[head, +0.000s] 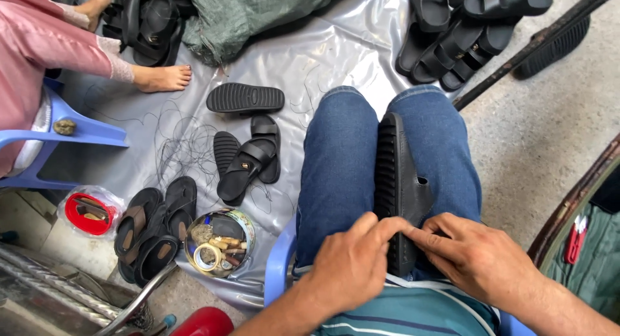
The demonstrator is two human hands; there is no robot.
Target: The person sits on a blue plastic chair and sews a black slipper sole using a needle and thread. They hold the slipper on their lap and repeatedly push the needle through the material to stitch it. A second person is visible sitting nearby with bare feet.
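Note:
A black sandal point(395, 181) stands on its edge, clamped between my two jeans-clad knees, ribbed sole facing left and strap facing right. My left hand point(352, 265) rests at the near end of the sandal, index finger stretched onto its edge. My right hand point(475, 255) comes in from the right, its index finger and thumb pinched against the same spot, fingertip meeting the left one. Whether anything small sits between the fingers is too fine to tell.
A grey plastic sheet point(310, 58) covers the floor, strewn with black thread. Black sandals point(248, 156) lie on it, more heaped at top right point(465, 32) and lower left point(155, 229). A round tin of spools point(218, 242) sits near. A person in pink point(45, 45) sits barefoot at left on a blue chair.

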